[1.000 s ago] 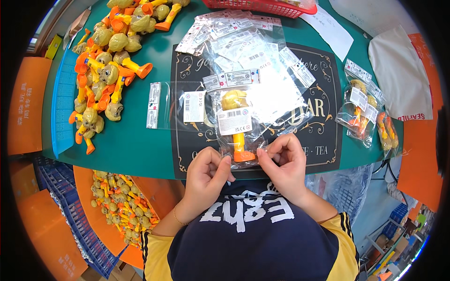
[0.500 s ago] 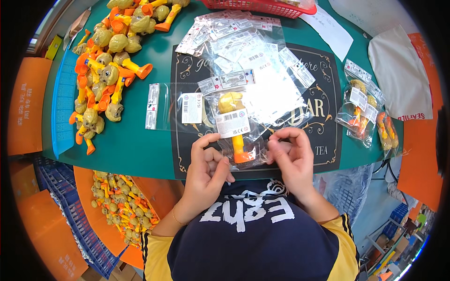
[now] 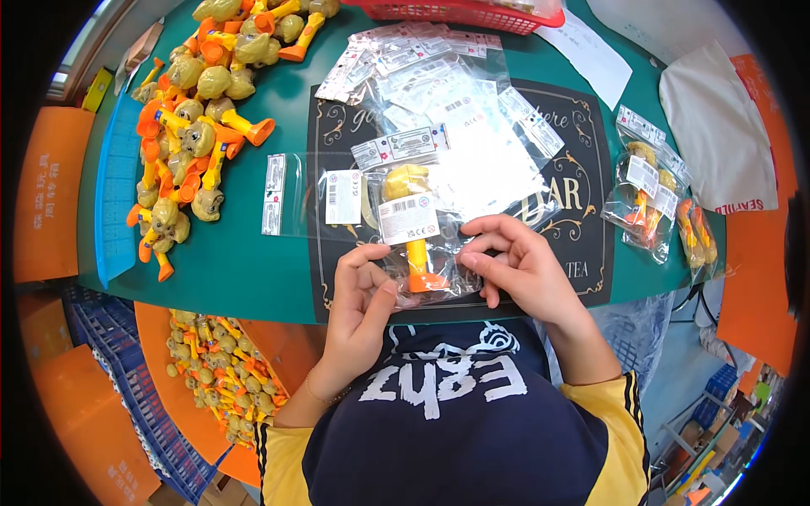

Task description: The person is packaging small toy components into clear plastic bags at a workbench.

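Note:
In front of me lies a clear plastic bag [image 3: 443,274] with a toy [image 3: 416,253] inside. The toy has a gold-brown head, a yellow stem and an orange foot-shaped base; a white barcode label [image 3: 408,219] covers its middle. At the bag's lower left edge, my left hand [image 3: 359,304] has its fingers curled, with the thumb against the plastic. My right hand [image 3: 515,261] pinches the bag's right edge between thumb and fingers. A printed header card [image 3: 400,147] tops the bag. Left of it is a flat bag [image 3: 297,194] beside a white label [image 3: 343,196].
Flat clear bags [image 3: 472,126] are piled on a black printed mat [image 3: 591,253]. Loose toys [image 3: 198,135] are heaped at left by a blue tray [image 3: 118,194]. Bagged toys [image 3: 645,190] lie at right near a pale cloth [image 3: 717,135]. A red basket [image 3: 472,13] stands at the back.
The bagged toy has shifted slightly left. My right hand has moved left and up along the bag's right edge; my left hand has moved slightly left.

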The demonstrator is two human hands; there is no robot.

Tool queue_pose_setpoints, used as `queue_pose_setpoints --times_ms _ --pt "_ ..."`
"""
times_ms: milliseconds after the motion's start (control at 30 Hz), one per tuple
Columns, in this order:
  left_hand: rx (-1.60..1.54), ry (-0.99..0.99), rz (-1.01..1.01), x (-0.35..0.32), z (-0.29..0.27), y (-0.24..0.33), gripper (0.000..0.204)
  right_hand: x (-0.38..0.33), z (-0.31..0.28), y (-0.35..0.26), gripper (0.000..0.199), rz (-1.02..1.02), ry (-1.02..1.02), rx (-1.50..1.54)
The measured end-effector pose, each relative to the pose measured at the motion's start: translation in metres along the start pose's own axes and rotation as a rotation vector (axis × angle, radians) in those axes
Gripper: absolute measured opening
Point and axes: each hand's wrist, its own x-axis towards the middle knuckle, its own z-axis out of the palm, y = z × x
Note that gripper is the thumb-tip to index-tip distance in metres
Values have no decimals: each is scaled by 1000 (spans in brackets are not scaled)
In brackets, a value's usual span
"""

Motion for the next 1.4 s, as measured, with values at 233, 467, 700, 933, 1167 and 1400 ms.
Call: queue_pose_setpoints --times_ms 233,467,700,933,1167,1400 --pt "29 42 63 -1 5 2 33 1 6 4 20 -72 39 14" --pt "-94 141 143 0 12 -2 27 2 7 22 26 -161 35 262" --pt "-118 125 88 -1 9 1 26 -7 3 0 34 54 66 98" --pt "-89 -16 127 -5 -2 -7 24 -2 15 4 44 44 -123 -38" --pt "-39 0 124 -5 -2 -11 30 -1 25 2 40 20 -53 -17" --pt "1 55 43 -3 1 -4 44 -3 20 11 32 -30 -11 79"
